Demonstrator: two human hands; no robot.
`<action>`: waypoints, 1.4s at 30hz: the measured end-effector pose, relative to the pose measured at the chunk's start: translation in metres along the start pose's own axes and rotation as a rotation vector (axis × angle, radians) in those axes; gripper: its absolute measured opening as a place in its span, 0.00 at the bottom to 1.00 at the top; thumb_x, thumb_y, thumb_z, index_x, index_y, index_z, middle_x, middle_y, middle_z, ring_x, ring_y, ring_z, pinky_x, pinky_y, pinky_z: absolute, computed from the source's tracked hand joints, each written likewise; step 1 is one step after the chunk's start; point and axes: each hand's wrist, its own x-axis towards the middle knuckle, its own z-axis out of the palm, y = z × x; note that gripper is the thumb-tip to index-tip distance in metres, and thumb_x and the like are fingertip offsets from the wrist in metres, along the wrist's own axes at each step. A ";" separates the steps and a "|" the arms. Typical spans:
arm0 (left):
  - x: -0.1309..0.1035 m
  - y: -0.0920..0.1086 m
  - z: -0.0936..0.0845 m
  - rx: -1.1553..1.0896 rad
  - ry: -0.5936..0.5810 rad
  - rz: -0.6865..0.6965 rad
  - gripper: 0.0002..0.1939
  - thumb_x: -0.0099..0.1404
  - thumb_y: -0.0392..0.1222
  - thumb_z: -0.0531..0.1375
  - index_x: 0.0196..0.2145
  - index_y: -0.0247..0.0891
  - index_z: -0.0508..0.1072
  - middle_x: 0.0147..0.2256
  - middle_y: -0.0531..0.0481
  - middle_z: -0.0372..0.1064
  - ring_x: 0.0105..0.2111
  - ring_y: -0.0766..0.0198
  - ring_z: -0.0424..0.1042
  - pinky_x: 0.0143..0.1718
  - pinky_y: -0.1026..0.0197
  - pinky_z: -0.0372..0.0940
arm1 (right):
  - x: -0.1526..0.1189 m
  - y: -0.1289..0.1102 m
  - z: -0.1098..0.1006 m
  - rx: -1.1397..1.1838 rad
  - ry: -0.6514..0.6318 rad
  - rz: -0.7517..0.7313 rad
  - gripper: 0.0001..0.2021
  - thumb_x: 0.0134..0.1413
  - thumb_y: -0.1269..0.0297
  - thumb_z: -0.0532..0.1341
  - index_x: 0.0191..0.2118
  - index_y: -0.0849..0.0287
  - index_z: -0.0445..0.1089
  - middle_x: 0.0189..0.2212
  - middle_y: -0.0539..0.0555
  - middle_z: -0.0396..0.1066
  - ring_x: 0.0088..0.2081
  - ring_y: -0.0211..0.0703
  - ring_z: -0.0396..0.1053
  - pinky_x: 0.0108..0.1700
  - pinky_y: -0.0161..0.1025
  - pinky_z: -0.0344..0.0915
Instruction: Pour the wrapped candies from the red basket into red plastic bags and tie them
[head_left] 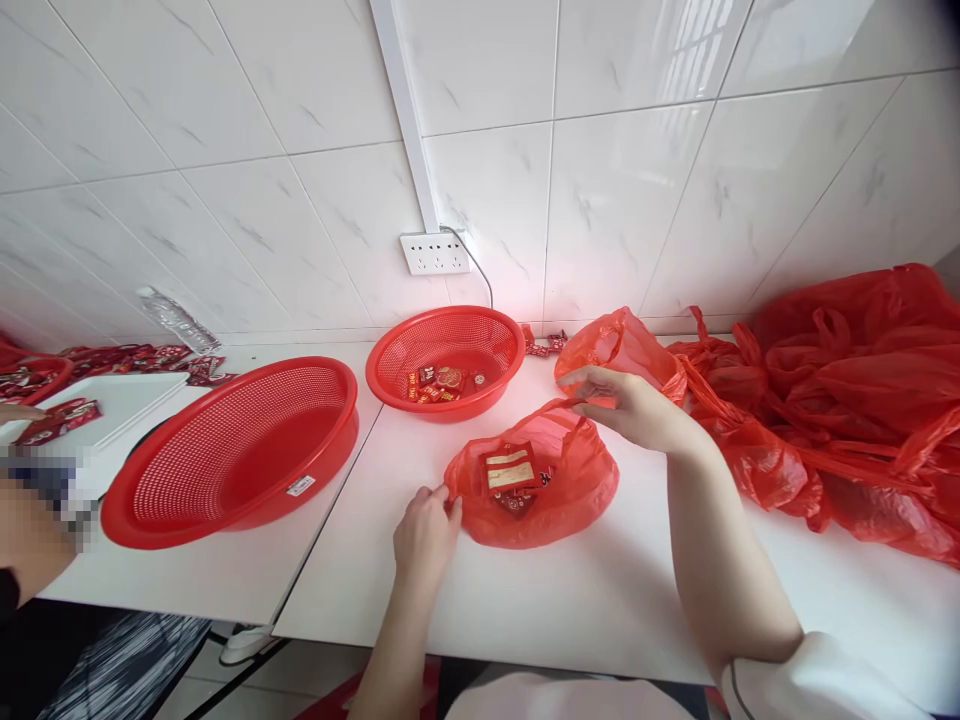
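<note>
A red plastic bag (540, 515) lies on the white table with its mouth spread, showing red and cream packets (511, 470) inside. At the bag's left edge, my left hand (427, 530) pinches the rim. My right hand (634, 405) is at the upper right of the opening, its thumb and fingers closed on the bag's edge. Behind the bag stands a red basket (446, 400) with small red packets at its bottom. Another red bag (619, 345) rests behind my right hand.
A large red basket (240, 460) stands to the left. Many red bags (847, 380) are piled at the right. At far left, another person's arm (37, 530) is near a white tray (127, 400). A tiled wall with a socket strip (435, 254) bounds the table.
</note>
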 end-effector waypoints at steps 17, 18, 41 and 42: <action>0.033 0.042 -0.121 -0.644 1.080 0.426 0.08 0.59 0.41 0.64 0.24 0.38 0.74 0.31 0.50 0.71 0.33 0.63 0.70 0.37 0.60 0.65 | 0.015 -0.002 -0.004 0.969 0.823 -0.226 0.13 0.45 0.69 0.69 0.39 0.52 0.71 0.41 0.50 0.74 0.51 0.42 0.70 0.54 0.42 0.66; 0.034 0.050 -0.126 -0.678 1.117 0.470 0.08 0.59 0.40 0.64 0.23 0.38 0.73 0.30 0.51 0.71 0.33 0.63 0.70 0.38 0.59 0.66 | 0.015 -0.002 -0.002 0.964 0.817 -0.211 0.14 0.45 0.69 0.69 0.40 0.51 0.71 0.43 0.50 0.74 0.53 0.43 0.69 0.55 0.43 0.65; 0.038 0.105 -0.094 -0.920 -0.499 0.625 0.19 0.70 0.49 0.49 0.25 0.39 0.66 0.24 0.53 0.59 0.26 0.67 0.61 0.26 0.64 0.60 | -0.001 -0.047 0.041 -0.176 0.237 -0.640 0.20 0.59 0.76 0.52 0.55 0.54 0.63 0.53 0.58 0.66 0.52 0.46 0.66 0.51 0.46 0.67; 0.037 0.105 -0.095 -0.935 -0.507 0.597 0.21 0.70 0.53 0.48 0.25 0.38 0.65 0.25 0.53 0.60 0.25 0.68 0.61 0.25 0.65 0.59 | 0.000 -0.044 0.038 -0.161 0.219 -0.581 0.20 0.59 0.77 0.52 0.55 0.54 0.64 0.54 0.59 0.65 0.53 0.47 0.66 0.50 0.46 0.67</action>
